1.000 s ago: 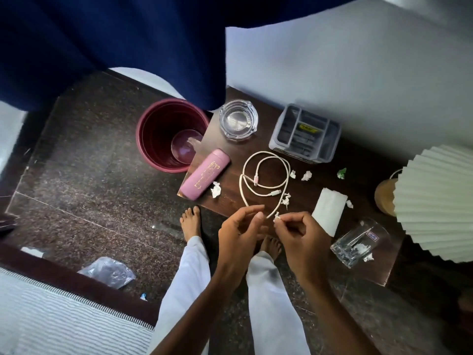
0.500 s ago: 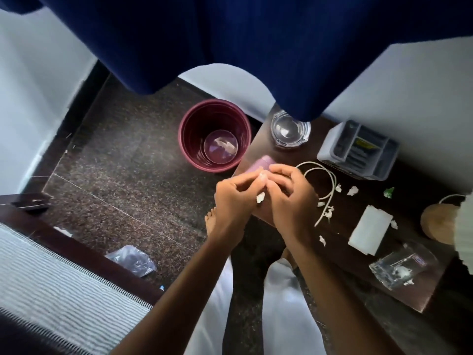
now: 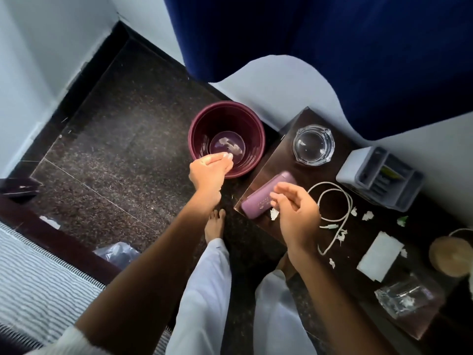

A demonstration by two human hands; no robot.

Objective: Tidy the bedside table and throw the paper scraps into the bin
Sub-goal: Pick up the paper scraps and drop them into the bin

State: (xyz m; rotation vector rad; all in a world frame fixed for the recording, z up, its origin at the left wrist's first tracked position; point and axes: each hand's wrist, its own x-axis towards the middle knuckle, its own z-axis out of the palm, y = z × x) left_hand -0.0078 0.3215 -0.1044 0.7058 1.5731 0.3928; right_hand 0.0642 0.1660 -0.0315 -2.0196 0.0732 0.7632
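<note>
A maroon bin stands on the floor left of the dark bedside table. My left hand hovers over the bin's near rim, fingers pinched on a small white paper scrap. Above the table's left end, over a pink case, my right hand has its fingers loosely apart and holds nothing. One scrap lies by the case. Several more white scraps and a green one are scattered around a white cable.
On the table are a glass ashtray, a grey organiser, a white folded paper, a tipped glass and a lamp base. A blue curtain hangs above. A plastic bag lies beside the striped bed.
My hands have parted. The left hand has moved from the table edge out over the bin, while the right stays over the table. The view has swung left towards the bin.
</note>
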